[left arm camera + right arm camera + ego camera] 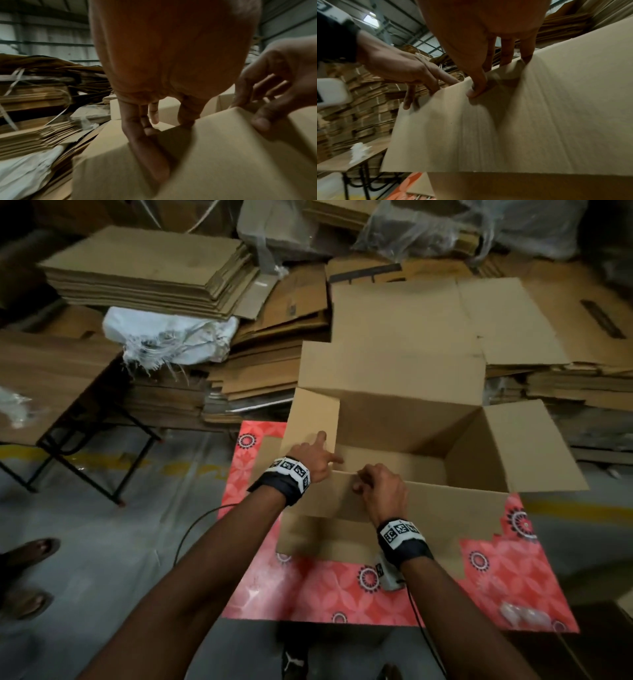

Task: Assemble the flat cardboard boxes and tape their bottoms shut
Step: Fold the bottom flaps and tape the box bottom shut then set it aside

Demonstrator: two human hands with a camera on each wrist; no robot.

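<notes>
We see the open cardboard box (394, 419) standing on a red patterned table (342, 590). Our right hand (382, 487) pinches the near flap's (329, 498) edge, thumb outside; our left hand (317, 458) rests with spread fingers at the left flap (311, 419), seemingly pressing it, though blur obscures this.

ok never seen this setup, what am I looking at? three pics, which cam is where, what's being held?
No robot: a person wearing three cameras. The wide picture comes from the head, the other two from each wrist, looking along the fingers. An open cardboard box stands on a pink patterned table. The right hand pinches the edge of the near flap; the left hand touches the left flap at the corner. Flat cardboard stacks lie behind. No tape shows on the box yet.
</notes>
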